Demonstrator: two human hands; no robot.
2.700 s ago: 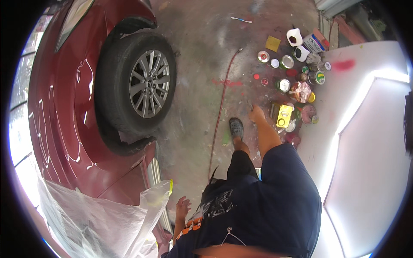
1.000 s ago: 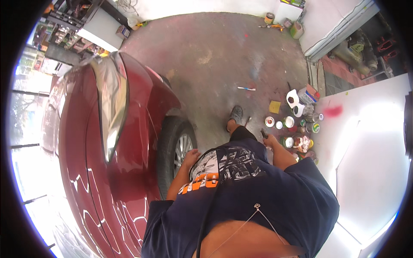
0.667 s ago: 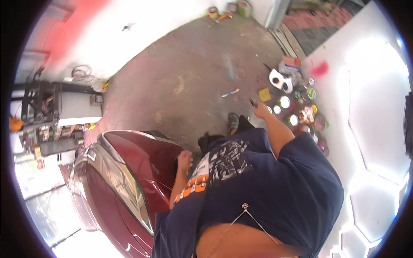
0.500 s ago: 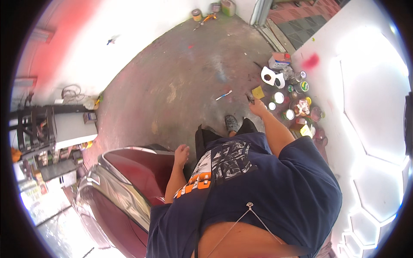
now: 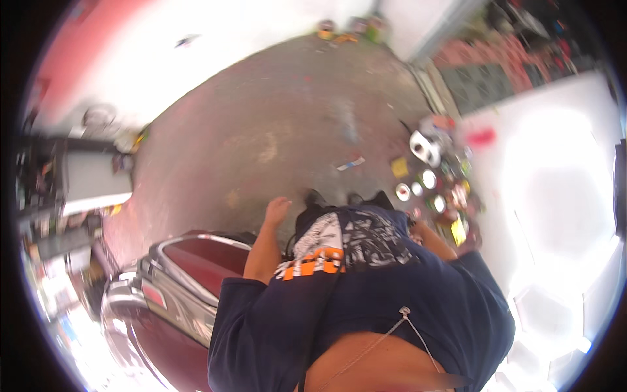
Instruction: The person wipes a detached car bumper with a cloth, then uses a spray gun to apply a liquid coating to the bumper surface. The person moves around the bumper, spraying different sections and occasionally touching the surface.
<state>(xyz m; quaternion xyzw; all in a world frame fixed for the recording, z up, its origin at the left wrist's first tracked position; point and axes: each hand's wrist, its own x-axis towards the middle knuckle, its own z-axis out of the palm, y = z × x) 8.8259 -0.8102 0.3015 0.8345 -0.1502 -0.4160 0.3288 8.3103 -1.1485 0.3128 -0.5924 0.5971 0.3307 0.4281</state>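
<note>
My left hand (image 5: 279,209) hangs out over the floor at my left side, its fingers loosely curled with nothing showing in them. A glossy maroon vehicle body (image 5: 209,261) with silver trim stands just below that arm. My right hand (image 5: 416,230) is low at my right side, smeared and partly hidden by my dark blue shirt. A small dark thing shows at its fingers, its kind too blurred to make out. Closest to this hand are a round open can (image 5: 403,191) and a yellow square sheet (image 5: 400,167) on the floor.
Several cans and jars, a white mask-shaped piece (image 5: 425,147) and another yellow sheet (image 5: 458,231) crowd the floor along the right wall. A blue-and-white strip (image 5: 351,163) lies ahead. Containers (image 5: 326,29) stand at the far wall; a shelf unit (image 5: 98,173) is left.
My right hand has drawn back from beside the yellow sheet to my side. My left hand has risen slightly. The view has shifted, and both feet now show close to my shirt.
</note>
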